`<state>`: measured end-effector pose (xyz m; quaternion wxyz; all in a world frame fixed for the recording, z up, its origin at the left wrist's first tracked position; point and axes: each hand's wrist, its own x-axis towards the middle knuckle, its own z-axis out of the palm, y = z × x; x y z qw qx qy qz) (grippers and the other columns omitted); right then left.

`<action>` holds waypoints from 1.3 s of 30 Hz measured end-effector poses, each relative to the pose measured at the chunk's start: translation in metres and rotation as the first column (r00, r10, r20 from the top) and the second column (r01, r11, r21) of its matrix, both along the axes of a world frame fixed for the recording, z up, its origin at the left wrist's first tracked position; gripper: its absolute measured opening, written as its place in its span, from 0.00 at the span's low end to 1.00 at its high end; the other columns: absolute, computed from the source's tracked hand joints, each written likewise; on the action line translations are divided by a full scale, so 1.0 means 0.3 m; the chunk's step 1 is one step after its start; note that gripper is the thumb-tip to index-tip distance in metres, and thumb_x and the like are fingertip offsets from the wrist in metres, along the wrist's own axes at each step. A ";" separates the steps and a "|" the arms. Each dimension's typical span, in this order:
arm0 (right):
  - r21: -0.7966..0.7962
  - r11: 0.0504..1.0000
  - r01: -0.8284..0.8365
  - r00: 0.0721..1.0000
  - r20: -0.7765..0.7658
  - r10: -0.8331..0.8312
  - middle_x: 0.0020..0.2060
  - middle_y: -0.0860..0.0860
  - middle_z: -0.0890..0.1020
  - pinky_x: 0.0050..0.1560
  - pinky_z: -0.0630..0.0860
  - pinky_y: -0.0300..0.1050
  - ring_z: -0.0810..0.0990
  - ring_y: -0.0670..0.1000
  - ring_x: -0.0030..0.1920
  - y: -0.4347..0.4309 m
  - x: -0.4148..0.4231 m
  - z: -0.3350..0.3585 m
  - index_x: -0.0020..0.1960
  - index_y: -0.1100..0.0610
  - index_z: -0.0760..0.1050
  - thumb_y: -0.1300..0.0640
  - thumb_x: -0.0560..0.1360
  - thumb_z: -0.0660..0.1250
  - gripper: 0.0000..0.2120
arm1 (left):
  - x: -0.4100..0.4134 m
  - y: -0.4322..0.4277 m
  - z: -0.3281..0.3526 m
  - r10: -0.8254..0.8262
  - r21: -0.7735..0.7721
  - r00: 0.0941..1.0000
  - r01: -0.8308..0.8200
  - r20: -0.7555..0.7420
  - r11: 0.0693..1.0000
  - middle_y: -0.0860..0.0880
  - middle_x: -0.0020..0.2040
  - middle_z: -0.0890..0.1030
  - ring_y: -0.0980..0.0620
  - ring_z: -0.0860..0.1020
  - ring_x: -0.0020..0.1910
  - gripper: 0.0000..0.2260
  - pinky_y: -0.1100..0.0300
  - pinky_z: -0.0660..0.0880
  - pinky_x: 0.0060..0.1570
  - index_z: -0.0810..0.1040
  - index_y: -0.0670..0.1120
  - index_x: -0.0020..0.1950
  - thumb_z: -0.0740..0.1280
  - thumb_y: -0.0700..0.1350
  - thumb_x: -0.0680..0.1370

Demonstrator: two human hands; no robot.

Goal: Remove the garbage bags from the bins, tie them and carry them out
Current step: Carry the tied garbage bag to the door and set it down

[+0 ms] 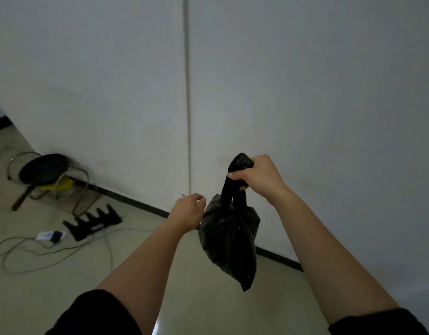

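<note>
Bag is off the floor (39,298), in the air in front of the wall (305,93). Our right hand (254,177) grips the gathered neck of the black garbage bag (229,240), fingers wrapped right round it, a stub of plastic poking out above the fist. Two dark strands run down from the fist to the bag's body, which hangs straight beneath. Long axis near vertical, pointed corner lowest.

Our left hand (188,211) sits lower, just beside the bag's upper left shoulder, fingers loosely curled toward it. We cannot tell whether they touch or pinch the plastic. So the bag lies to the right of the left hand and below the right.

We judge the tying is in hand or nearly finished. The left hand is nearer the shoulder, so it would do any knotting while the right bears the weight. No bin in view. A pan (43,169) and cables (63,250) lie well apart to the left
</note>
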<state>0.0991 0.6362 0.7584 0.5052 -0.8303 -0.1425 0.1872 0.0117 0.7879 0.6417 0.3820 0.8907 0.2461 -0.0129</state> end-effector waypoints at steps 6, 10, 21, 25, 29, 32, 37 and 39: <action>0.011 0.988 -0.154 0.988 0.024 0.154 0.37 0.56 0.82 0.26 0.72 0.32 0.81 0.49 0.34 0.478 -0.206 0.027 0.45 0.69 0.80 0.64 0.68 0.75 0.10 | -0.324 0.420 0.047 0.126 -0.001 0.992 -0.126 0.025 0.992 0.43 0.64 0.77 0.44 0.74 0.63 0.18 0.55 0.70 0.59 0.72 0.43 0.68 0.54 0.51 0.83; 0.003 0.972 -0.235 0.972 0.026 0.235 0.39 0.58 0.82 0.29 0.75 0.36 0.81 0.52 0.35 0.823 -0.368 0.034 0.47 0.71 0.79 0.64 0.67 0.75 0.13 | -0.579 0.728 0.079 0.227 0.022 0.972 -0.229 0.056 0.973 0.43 0.65 0.76 0.43 0.74 0.63 0.18 0.55 0.69 0.59 0.72 0.43 0.68 0.54 0.49 0.83; 0.033 0.865 -0.501 0.866 0.016 0.500 0.41 0.61 0.83 0.42 0.82 0.45 0.84 0.57 0.40 1.679 -0.737 0.065 0.47 0.72 0.79 0.65 0.68 0.75 0.13 | -1.109 1.411 0.142 0.533 0.126 0.842 -0.539 0.079 0.833 0.42 0.65 0.76 0.43 0.73 0.65 0.17 0.55 0.68 0.61 0.74 0.43 0.66 0.55 0.49 0.82; 0.038 0.806 -0.591 0.807 0.017 0.591 0.39 0.59 0.82 0.37 0.80 0.42 0.83 0.54 0.38 1.995 -0.855 0.056 0.45 0.68 0.80 0.65 0.68 0.75 0.10 | -1.219 1.679 0.113 0.598 0.124 0.796 -0.605 0.092 0.786 0.43 0.63 0.78 0.44 0.74 0.63 0.16 0.56 0.69 0.60 0.76 0.44 0.63 0.56 0.49 0.82; 0.037 0.745 -0.666 0.746 -0.004 0.666 0.36 0.56 0.81 0.29 0.76 0.36 0.82 0.53 0.37 2.294 -0.945 0.008 0.44 0.67 0.79 0.65 0.69 0.75 0.08 | -1.276 1.946 0.074 0.645 0.125 0.760 -0.650 0.082 0.750 0.44 0.64 0.78 0.44 0.74 0.64 0.17 0.55 0.69 0.61 0.76 0.45 0.64 0.56 0.50 0.82; 0.026 0.695 -0.718 0.696 -0.001 0.718 0.37 0.58 0.83 0.32 0.79 0.40 0.83 0.54 0.37 2.568 -0.995 -0.031 0.46 0.70 0.80 0.64 0.68 0.75 0.11 | -1.304 2.181 0.045 0.652 0.121 0.754 -0.656 0.076 0.745 0.45 0.65 0.76 0.45 0.73 0.65 0.17 0.57 0.68 0.61 0.75 0.44 0.66 0.56 0.50 0.82; 0.015 0.635 -0.773 0.633 -0.058 0.772 0.34 0.57 0.81 0.27 0.76 0.36 0.81 0.51 0.33 3.038 -1.040 -0.021 0.44 0.69 0.79 0.67 0.69 0.74 0.07 | -1.342 2.645 0.029 0.688 0.106 0.725 -0.686 0.027 0.720 0.45 0.65 0.76 0.45 0.74 0.63 0.17 0.56 0.69 0.58 0.75 0.45 0.65 0.56 0.50 0.82; -0.006 0.626 -0.780 0.626 -0.038 0.779 0.33 0.55 0.81 0.30 0.78 0.37 0.82 0.52 0.34 3.116 -1.040 -0.021 0.41 0.66 0.79 0.66 0.69 0.74 0.05 | -1.342 2.717 0.039 0.684 0.118 0.729 -0.681 0.020 0.723 0.45 0.65 0.76 0.46 0.74 0.63 0.17 0.57 0.69 0.58 0.74 0.44 0.65 0.56 0.50 0.82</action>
